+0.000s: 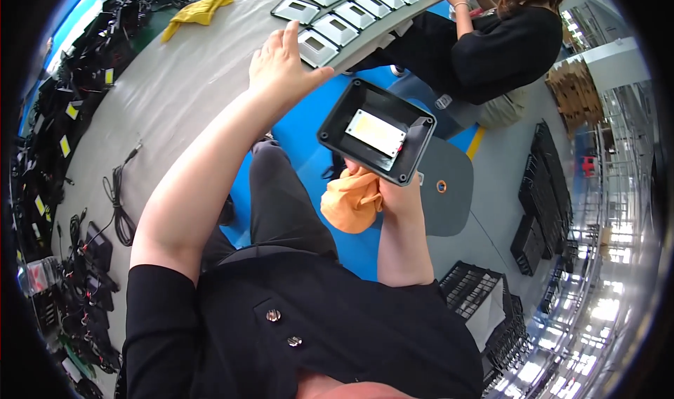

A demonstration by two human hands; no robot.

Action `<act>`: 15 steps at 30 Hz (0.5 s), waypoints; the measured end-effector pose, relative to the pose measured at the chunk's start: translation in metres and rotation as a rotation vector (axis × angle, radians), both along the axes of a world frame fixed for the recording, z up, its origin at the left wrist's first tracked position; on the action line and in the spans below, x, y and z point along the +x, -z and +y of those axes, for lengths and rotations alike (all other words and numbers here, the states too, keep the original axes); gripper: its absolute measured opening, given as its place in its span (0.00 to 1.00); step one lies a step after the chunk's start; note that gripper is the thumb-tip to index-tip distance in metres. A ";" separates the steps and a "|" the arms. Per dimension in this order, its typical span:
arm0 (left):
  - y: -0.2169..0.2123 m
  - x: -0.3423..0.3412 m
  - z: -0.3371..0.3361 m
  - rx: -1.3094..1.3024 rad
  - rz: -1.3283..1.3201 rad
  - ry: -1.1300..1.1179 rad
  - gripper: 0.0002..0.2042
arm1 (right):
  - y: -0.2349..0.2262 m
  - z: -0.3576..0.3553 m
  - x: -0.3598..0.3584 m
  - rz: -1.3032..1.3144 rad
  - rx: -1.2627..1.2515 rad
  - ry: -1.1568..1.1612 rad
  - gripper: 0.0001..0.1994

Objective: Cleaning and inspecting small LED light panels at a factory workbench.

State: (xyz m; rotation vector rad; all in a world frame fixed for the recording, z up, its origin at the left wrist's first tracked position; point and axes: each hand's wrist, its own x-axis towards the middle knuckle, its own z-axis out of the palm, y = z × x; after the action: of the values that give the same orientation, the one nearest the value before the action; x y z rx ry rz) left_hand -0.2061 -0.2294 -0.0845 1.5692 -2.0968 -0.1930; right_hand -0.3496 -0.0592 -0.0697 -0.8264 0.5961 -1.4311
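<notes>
1. The black box (393, 111), open-topped with a screw hole at each corner, sits above the right grip (399, 194); inside lies a white-framed yellow panel (375, 133).
2. The right grip holds the box from beneath at its 5 o'clock edge; the box hides most of its fingers.
3. An orange cloth (351, 206) bunches against that grip, at 7 o'clock from the box.
4. At 10 o'clock, well apart from the box, the left grip (281, 69) is empty, fingers spread beside the nearest framed panels; contact is unclear.
5. Those framed panels (351, 14) stand in rows toward 12 o'clock on the pale counter (175, 104), partly covered by the person's left forearm.
6. Farther off: a yellow cloth (196, 12) at 10, heaped black devices (77, 86) at 9, a coiled cable (121, 216) past 8.
7. A seated co-worker (505, 55) occupies 2 o'clock; a grey stool (453, 195) stands at 4, black baskets (467, 286) at 5.
</notes>
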 end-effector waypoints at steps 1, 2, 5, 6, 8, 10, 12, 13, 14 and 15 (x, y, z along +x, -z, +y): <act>0.001 -0.004 -0.003 0.009 0.009 0.005 0.45 | 0.001 -0.001 0.002 -0.006 -0.024 0.022 0.11; 0.002 -0.006 -0.006 0.022 0.012 0.002 0.45 | -0.002 -0.002 0.000 0.001 -0.017 0.022 0.11; -0.002 0.007 -0.004 0.002 -0.003 -0.027 0.42 | -0.004 -0.002 -0.005 0.099 0.032 -0.117 0.11; -0.004 0.020 0.000 0.034 -0.026 -0.030 0.42 | -0.003 0.000 -0.002 0.055 0.083 -0.088 0.13; -0.012 0.056 0.019 0.069 -0.052 -0.055 0.41 | -0.002 0.001 0.004 0.068 0.081 -0.079 0.14; -0.016 0.100 0.046 0.139 -0.047 -0.062 0.42 | -0.010 -0.005 0.012 0.045 0.076 -0.126 0.18; -0.014 0.149 0.078 0.106 -0.038 -0.051 0.40 | -0.018 -0.018 0.021 0.039 0.050 -0.258 0.17; -0.013 0.167 0.095 0.072 -0.043 -0.059 0.40 | -0.025 -0.024 0.028 0.102 0.097 -0.264 0.16; -0.016 0.182 0.112 0.118 -0.017 -0.077 0.39 | -0.025 -0.029 0.032 0.198 0.118 -0.305 0.16; -0.017 0.198 0.130 0.097 -0.013 -0.104 0.39 | -0.027 -0.036 0.039 0.291 0.124 -0.368 0.16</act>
State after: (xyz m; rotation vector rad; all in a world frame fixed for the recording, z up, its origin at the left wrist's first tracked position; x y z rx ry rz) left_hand -0.0086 -0.0997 -0.0680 1.7353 -2.0368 -0.2517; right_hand -0.3103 -0.0947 -0.0425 -0.9951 0.7031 -0.9379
